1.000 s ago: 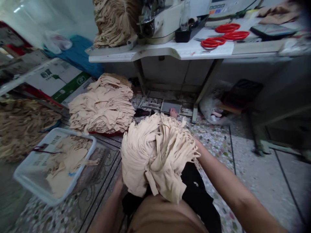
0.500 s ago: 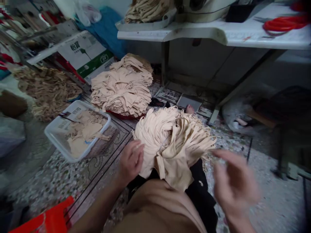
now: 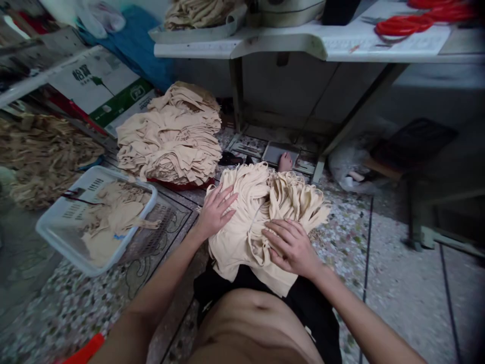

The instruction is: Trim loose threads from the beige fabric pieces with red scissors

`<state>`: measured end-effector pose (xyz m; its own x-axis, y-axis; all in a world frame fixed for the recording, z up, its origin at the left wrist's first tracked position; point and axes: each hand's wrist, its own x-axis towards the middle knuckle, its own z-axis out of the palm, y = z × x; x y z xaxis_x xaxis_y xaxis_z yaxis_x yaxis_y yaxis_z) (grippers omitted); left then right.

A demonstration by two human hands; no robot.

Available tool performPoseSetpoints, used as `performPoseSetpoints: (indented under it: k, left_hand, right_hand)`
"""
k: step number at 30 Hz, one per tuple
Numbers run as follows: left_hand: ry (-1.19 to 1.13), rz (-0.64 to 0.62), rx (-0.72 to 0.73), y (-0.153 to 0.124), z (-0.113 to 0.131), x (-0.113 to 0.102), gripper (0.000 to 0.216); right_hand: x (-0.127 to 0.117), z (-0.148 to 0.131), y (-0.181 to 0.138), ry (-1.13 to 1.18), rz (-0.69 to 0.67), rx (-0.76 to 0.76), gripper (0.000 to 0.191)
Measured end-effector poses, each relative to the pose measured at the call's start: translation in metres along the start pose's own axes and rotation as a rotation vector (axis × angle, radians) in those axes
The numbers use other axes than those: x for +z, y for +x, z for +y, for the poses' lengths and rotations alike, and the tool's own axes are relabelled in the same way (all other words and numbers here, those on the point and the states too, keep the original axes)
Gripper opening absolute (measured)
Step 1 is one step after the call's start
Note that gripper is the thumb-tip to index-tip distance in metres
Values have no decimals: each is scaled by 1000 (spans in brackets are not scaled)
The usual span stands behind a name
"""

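Observation:
Across my lap lies a bundle of cream fabric pieces (image 3: 242,222), many layers thick, with loop-like strap edges fanned out at its far side. My left hand (image 3: 217,211) rests on the bundle's left side, fingers stretched over the cloth. On the right half, my right hand (image 3: 290,246) lies palm down, its fingers spread and slightly bent on the fabric, the thumb lower. Neither hand visibly grips a piece. A narrow pale strip runs between the two halves of the bundle.
Left stands a clear plastic basket (image 3: 96,270) with beige scraps. Behind it are a big stack of beige fabric (image 3: 170,136) and a brown fabric heap (image 3: 45,156). Ahead, a white sewing table (image 3: 197,49) carries red-handled scissors (image 3: 401,24). A bare foot (image 3: 285,162) is by a floor pedal.
Both hands have come down onto the fabric bundle; the right one moved in from the right, where it was raised and blurred. The view has shifted right.

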<state>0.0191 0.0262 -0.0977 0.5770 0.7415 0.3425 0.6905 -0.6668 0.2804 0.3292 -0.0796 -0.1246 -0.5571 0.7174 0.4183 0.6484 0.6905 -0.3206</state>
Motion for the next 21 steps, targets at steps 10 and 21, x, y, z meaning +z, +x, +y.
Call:
performPoseSetpoints:
  k: [10,21]
  left_hand:
    - [-134,-205,297,-41,108,-11,40]
    - [-486,215,-654,-70,-2,-81,26]
  right_hand:
    - [-43,-14,25,363,70,257,22]
    - [-12,-10,16,199,133,159,26]
